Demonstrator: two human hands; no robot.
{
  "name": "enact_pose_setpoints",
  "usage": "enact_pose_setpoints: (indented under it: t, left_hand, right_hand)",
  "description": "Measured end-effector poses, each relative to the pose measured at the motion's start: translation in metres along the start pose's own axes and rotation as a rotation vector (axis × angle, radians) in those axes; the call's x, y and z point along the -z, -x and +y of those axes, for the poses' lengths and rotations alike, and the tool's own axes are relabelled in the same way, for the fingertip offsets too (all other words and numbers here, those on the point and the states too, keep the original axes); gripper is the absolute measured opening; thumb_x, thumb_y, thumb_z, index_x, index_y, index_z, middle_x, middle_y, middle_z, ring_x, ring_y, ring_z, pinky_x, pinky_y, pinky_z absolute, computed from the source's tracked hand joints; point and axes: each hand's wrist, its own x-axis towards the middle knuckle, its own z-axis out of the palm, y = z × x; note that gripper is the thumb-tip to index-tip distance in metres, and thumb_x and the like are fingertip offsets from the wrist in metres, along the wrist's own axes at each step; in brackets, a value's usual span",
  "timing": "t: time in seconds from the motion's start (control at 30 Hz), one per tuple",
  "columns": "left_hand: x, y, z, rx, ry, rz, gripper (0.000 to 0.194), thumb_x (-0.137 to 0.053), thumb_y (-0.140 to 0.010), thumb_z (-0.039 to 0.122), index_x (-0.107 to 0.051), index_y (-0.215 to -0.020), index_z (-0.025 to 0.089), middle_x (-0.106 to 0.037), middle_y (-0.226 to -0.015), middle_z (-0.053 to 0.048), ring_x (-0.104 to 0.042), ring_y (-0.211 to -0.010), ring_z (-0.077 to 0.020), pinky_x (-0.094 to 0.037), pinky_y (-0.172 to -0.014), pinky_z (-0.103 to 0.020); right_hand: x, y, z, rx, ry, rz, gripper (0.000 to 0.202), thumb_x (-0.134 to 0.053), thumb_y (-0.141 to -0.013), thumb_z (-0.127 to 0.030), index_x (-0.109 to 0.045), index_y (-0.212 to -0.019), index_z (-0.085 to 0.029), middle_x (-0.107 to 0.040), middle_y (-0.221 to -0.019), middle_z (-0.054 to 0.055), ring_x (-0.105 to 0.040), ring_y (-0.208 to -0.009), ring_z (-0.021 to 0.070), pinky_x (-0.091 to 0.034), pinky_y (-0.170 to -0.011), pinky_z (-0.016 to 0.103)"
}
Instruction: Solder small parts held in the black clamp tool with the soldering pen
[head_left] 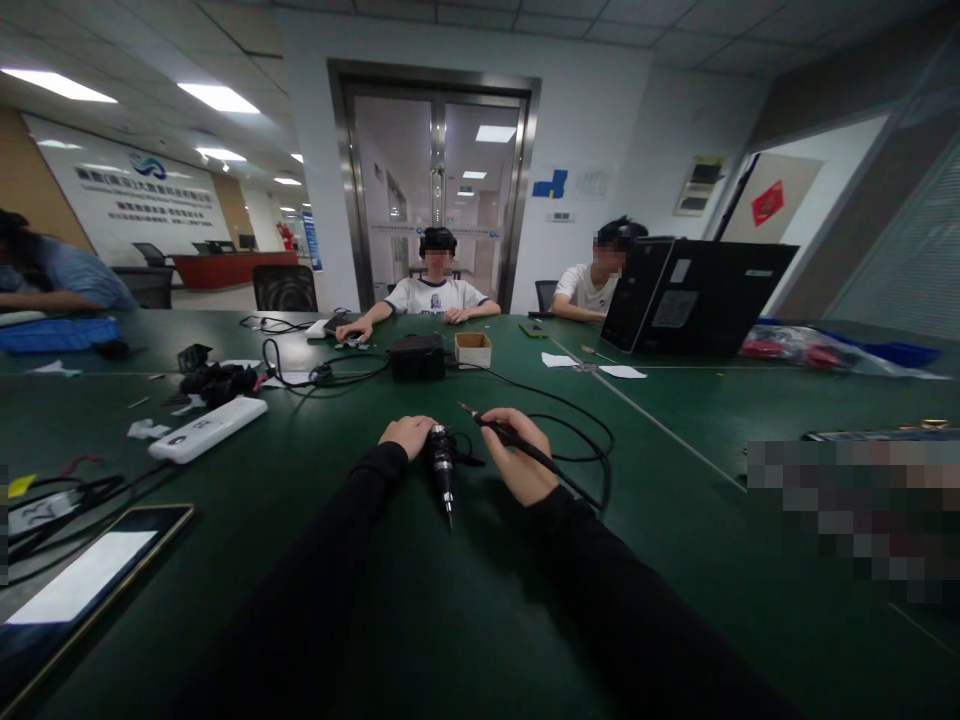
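Note:
My right hand [521, 455] is closed in a pen-like grip around a soldering iron [517, 440], its thin tip pointing up and left, raised off the green table. A black electric screwdriver [442, 465] lies before me with its bit aimed toward me and dark cord bundled against its side. Beside its far end is my left hand [409, 435], fingers curled against the tool and partly hidden. From the iron, a black cable loops right and runs back toward a black box-shaped unit [416, 357]. A small open cardboard box [472, 350] stands next to that unit.
To the left lie a white power strip [210, 428], a phone [97, 590], tangled cables and a blue tray [60, 335]. White papers [622, 371] and a large black computer case [697, 295] are at the right. Several people sit around the table.

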Motion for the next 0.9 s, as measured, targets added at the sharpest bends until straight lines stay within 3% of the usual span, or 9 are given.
enact_pose_setpoints:
  t: [0.17,0.37,0.67,0.9]
  left_hand:
    - [-0.007,0.003,-0.008,-0.012,0.226,0.041,0.035,-0.039,-0.086,0.036,-0.069,-0.1,0.023,-0.07,-0.113,-0.004,-0.061,-0.107,-0.0221,-0.041,-0.1,-0.034]
    - [-0.014,0.006,-0.007,-0.084,0.527,0.086,0.031,-0.049,-0.081,0.028,-0.064,-0.105,0.018,-0.072,-0.094,-0.005,-0.065,-0.089,-0.0183,-0.047,-0.088,-0.032]
    - [-0.017,0.007,-0.01,-0.144,0.6,0.141,0.031,-0.053,-0.08,0.026,-0.062,-0.109,0.017,-0.07,-0.087,-0.004,-0.065,-0.084,-0.0176,-0.047,-0.087,-0.033]
    - [-0.015,0.01,-0.007,-0.159,0.643,0.133,0.029,-0.054,-0.081,0.026,-0.06,-0.108,0.017,-0.071,-0.088,-0.005,-0.066,-0.086,-0.0177,-0.048,-0.09,-0.034]
  right_hand:
    - [0.0,0.001,-0.007,-0.004,-0.03,0.008,0.015,-0.059,-0.077,-0.025,-0.068,-0.089,-0.021,-0.069,-0.088,0.005,-0.065,-0.078,0.0188,-0.053,-0.071,0.031]
    - [0.004,0.002,-0.018,0.039,-0.025,0.056,0.013,-0.059,-0.077,-0.023,-0.069,-0.085,-0.021,-0.07,-0.084,0.004,-0.065,-0.077,0.018,-0.053,-0.072,0.03]
    - [0.0,0.008,-0.02,0.158,0.049,-0.091,0.015,-0.057,-0.078,-0.017,-0.067,-0.089,-0.021,-0.071,-0.085,0.004,-0.066,-0.074,0.0169,-0.053,-0.071,0.029]
    - [0.001,0.008,-0.02,0.187,0.065,-0.11,0.015,-0.057,-0.078,-0.016,-0.067,-0.089,-0.021,-0.071,-0.085,0.003,-0.066,-0.075,0.0161,-0.053,-0.073,0.028]
